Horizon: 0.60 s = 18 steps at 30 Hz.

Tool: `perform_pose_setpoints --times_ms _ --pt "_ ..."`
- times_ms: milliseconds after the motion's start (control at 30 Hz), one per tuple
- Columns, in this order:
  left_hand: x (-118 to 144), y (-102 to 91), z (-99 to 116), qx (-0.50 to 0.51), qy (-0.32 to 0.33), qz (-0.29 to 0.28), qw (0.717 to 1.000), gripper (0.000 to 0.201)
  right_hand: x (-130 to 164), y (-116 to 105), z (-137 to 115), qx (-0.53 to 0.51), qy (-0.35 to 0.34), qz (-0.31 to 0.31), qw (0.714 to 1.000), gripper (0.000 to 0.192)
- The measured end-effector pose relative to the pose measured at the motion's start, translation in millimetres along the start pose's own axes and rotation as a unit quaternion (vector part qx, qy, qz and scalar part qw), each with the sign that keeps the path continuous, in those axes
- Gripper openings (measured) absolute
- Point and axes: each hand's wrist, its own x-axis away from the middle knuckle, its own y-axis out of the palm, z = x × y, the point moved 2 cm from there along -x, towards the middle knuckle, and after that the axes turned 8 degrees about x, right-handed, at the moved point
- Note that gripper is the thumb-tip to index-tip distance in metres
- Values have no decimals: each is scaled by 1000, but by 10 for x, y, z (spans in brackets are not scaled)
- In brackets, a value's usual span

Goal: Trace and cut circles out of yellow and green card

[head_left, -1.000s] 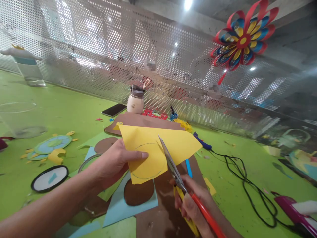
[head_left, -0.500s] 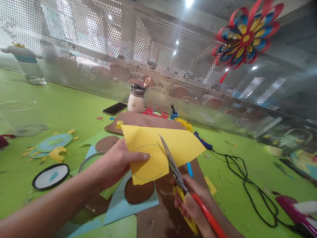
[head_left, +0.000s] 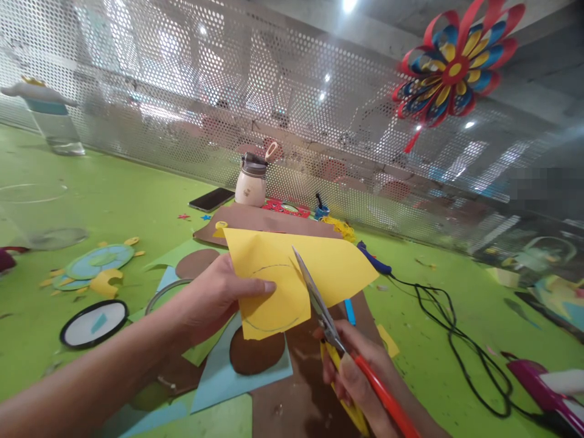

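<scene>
Since the earlier frames little has moved: the scissors [head_left: 319, 304] sit a touch deeper in the yellow paper [head_left: 292, 274], blades nearly closed along the pencilled circle, so the cut seems to creep round the line. That sheet is held up above the worktop [head_left: 456, 340], pinched at its left side by the left hand [head_left: 214, 298], thumb on top. Closed round the red and yellow handles, the right hand [head_left: 356, 377] works the scissors. Below lie brown and blue sheets [head_left: 255, 365]. Farther back stands a lidded bottle [head_left: 250, 181]; its contents cannot be seen. At far left a clear cup [head_left: 36, 213] looks empty, perhaps.
</scene>
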Motion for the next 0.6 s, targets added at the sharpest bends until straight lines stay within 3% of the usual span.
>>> perform_pose_setpoints --times_ms 333,600 --pt "-9 -13 57 -11 -17 -13 1000 32 38 -13 -11 27 -6 13 1000 69" --pt "-16 -38 75 -21 -18 -18 999 34 54 -17 -43 26 -12 -3 1000 66"
